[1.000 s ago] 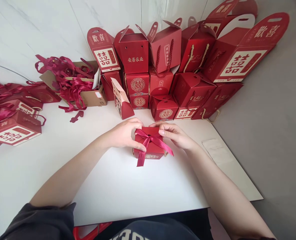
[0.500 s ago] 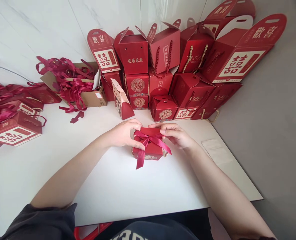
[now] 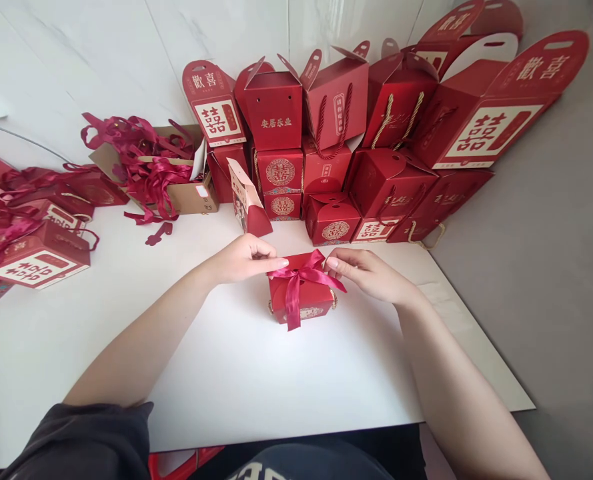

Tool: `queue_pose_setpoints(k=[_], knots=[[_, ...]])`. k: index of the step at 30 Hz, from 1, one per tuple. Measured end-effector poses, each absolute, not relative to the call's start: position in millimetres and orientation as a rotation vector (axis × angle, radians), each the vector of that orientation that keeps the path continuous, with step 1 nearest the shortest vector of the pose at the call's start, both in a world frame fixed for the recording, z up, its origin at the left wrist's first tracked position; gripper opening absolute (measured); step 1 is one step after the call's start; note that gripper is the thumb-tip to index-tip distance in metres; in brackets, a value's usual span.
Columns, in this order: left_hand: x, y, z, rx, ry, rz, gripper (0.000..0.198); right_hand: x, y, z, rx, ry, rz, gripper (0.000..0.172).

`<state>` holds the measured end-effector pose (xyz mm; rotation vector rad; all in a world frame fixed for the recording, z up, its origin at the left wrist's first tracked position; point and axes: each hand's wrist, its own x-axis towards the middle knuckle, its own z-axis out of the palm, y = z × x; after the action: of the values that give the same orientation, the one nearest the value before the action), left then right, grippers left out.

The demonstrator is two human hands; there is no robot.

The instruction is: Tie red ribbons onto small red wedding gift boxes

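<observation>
Left hand (image 3: pixel 243 260) and right hand (image 3: pixel 371 275) have moved outward off the box (image 3: pixel 313 301), fingers pinched on the ribbon (image 3: pixel 301 273); bow drawn tighter, box resting on table (image 3: pixel 251 373).

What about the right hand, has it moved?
Yes. The right hand slid right off the small gift box, toward the table's right edge, pinching the ribbon bow.

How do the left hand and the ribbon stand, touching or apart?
Touching. Head view: the left hand pinches the ribbon loop atop the box.
</observation>
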<state>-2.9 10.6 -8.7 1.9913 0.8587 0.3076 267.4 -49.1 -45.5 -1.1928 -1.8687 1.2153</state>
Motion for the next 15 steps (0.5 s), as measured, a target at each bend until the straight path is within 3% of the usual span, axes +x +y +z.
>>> queue_pose_setpoints(k=[5, 10, 15], knots=[[-2.3, 12.9, -16.1, 1.947, 0.858, 0.322, 0.044, 265.0, -50.6, -44.3, -0.968, -1.83, 1.582, 0.046], [-1.6, 11.9, -19.5, 2.003, 0.958, 0.356, 0.048, 264.7, -52.4, -43.8, -0.891, -1.845, 1.617, 0.035], [1.2, 6.9, -17.4, 2.047, 0.972, 0.356, 0.048, 265.8, -54.9, -37.2, -0.899, -1.929, 1.649, 0.035]])
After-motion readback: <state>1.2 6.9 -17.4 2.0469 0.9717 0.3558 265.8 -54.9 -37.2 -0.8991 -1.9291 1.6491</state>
